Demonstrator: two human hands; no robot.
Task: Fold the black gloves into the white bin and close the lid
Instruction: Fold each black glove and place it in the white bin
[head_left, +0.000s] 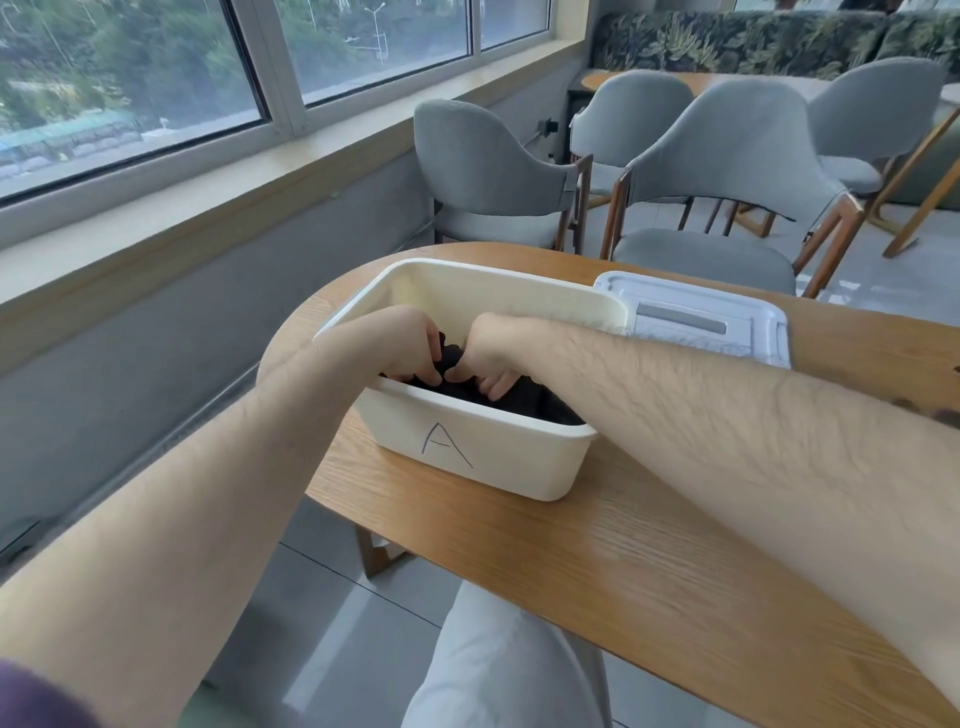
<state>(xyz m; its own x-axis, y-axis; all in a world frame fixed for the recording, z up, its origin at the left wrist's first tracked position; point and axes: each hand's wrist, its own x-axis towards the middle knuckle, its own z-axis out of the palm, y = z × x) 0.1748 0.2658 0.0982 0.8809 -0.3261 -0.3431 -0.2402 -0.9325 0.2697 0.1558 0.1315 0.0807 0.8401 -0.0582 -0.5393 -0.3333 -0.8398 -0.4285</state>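
Fingers (428, 376) of the left hand (410, 343) and right hand (493, 358) curl inward, pinching the black gloves (540, 402), which lie bunched inside the white bin (493, 452) near the left end of the table (623, 545). The step likely calls for pressing the fabric flat below the rim so that no fold rides up. The lid (727, 332) lies just right of the bin, not yet fitted; the right forearm crosses in front of it. Grey chairs (493, 171) stand beyond.
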